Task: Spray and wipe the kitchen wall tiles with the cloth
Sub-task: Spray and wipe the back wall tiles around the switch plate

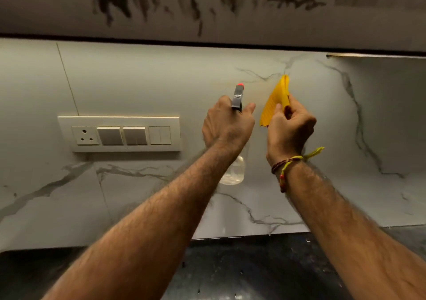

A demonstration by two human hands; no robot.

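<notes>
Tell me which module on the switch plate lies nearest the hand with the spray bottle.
The white double rocker at the plate's right end, closest to the left hand; the socket sits farthest.

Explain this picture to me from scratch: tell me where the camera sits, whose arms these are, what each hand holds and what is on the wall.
There is no machine here, only a person. The single picture comes from a camera worn on the person's head, looking forward and down, so both bare arms reach into view from below. The left hand grips a clear spray bottle, with its grey, red-tipped nozzle aimed at the wall. The right hand, with thread bracelets on its wrist, pinches a yellow cloth in its fingers. In front are pale marble-look wall tiles. A cream switch panel with one socket sits to the left. Below runs a dark countertop.
</notes>
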